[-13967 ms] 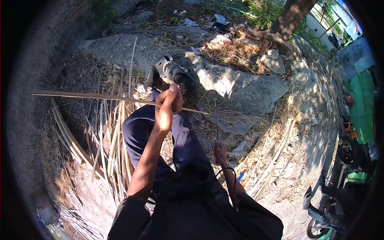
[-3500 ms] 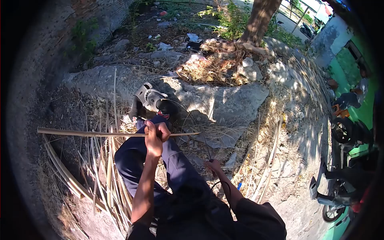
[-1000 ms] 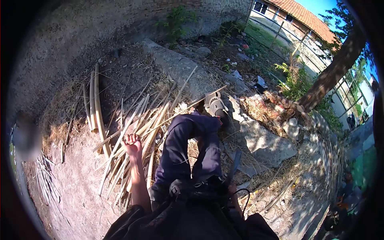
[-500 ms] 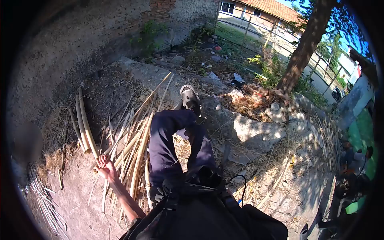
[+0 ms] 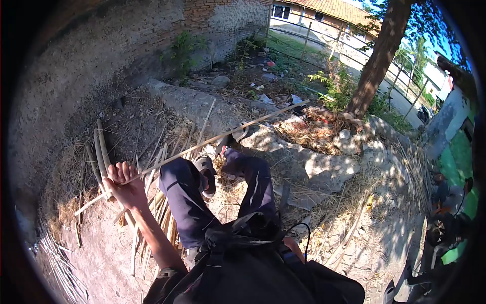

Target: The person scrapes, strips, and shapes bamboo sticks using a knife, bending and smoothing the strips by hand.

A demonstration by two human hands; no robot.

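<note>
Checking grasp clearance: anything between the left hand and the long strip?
Nothing visible. The left hand holds the long strip directly, near its lower-left end. The loose strips lie on the ground below, not between them.

Can't see right hand: lost behind black clothing (image 5: 243, 276), with just a bit of right forearm (image 5: 293, 248) showing. Can't trace lower end of dark blade (image 5: 285, 195) either, covered by same clothing. Can't view stretch of stick (image 5: 263, 120) inside left hand (image 5: 126, 186). Can't follow pile of strips (image 5: 164, 215) behind left leg (image 5: 185, 192). Can't sort out dark shapes (image 5: 443, 228) near right rim, too dim. Can't identify litter (image 5: 266, 99), too small. Missing tops of tree (image 5: 380, 61) and house roof (image 5: 336, 15), cut by upper edge.
</note>
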